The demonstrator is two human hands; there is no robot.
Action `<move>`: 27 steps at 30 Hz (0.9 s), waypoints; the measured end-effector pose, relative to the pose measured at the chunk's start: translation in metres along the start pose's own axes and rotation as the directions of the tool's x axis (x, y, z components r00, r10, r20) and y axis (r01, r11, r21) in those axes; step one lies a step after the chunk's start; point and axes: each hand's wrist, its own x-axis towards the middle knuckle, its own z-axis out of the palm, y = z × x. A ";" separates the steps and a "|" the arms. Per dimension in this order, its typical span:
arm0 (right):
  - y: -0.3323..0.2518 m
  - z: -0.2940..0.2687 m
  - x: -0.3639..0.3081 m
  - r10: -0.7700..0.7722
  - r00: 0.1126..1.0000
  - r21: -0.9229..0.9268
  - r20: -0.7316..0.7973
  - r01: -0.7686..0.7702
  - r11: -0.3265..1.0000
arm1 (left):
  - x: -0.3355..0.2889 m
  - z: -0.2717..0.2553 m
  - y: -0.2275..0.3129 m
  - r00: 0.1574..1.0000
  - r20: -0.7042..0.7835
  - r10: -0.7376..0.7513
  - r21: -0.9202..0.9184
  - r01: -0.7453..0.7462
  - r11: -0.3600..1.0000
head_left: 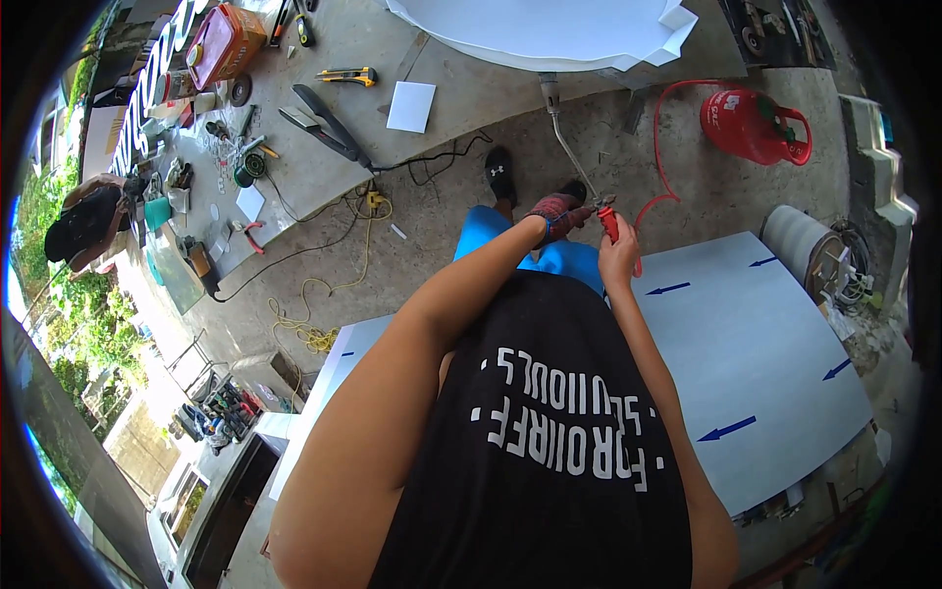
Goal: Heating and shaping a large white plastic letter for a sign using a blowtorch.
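My right hand (616, 257) is bare and wraps around the red handle of a gas torch (571, 149). The torch's metal tube runs up and away to a burner end by the table edge, just below a large white sheet piece (549, 34) with a curved, folded rim. No flame can be made out. My left hand (559, 214), in a red and dark work glove, is closed at the torch's valve, just ahead of the handle. From the handle a red hose (658, 147) leads to a red gas cylinder (751, 126) on the floor at the right.
On the grey table (363, 118) lie a hair straightener (329, 128), a yellow utility knife (348, 76), a white square (410, 106) and a red tub (224, 44). A yellow cord (316, 334) trails over the floor. Behind me at right is a white panel (765, 363) with blue arrows.
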 end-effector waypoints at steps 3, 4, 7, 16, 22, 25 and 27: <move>-0.005 0.001 -0.001 0.006 1.000 -0.006 0.003 -0.006 1.000 | -0.001 -0.002 -0.003 1.000 -0.002 0.005 -0.029 -0.005 1.000; -0.006 0.001 -0.001 0.006 1.000 -0.005 0.003 -0.006 1.000 | -0.001 -0.003 -0.004 1.000 -0.001 0.007 -0.042 -0.007 0.999; -0.008 0.002 -0.001 0.001 1.000 0.004 0.008 -0.001 1.000 | -0.001 -0.004 -0.006 1.000 0.007 -0.016 -0.063 0.016 0.998; -0.015 0.008 -0.003 -0.008 1.000 0.015 -0.001 0.008 1.000 | -0.005 -0.008 -0.013 0.999 -0.034 0.026 -0.036 -0.027 0.999; -0.013 0.013 -0.004 -0.001 1.000 0.023 0.007 0.001 1.000 | -0.015 -0.015 -0.007 0.998 -0.048 0.049 0.037 -0.047 0.998; -0.016 0.013 -0.004 -0.065 0.997 -0.012 -0.034 0.065 0.998 | -0.022 -0.018 0.001 0.998 -0.057 0.010 0.055 -0.007 0.998; -0.019 0.011 -0.005 0.004 1.000 0.049 0.020 -0.005 0.999 | -0.020 -0.018 -0.002 0.998 -0.054 0.012 0.056 -0.009 0.998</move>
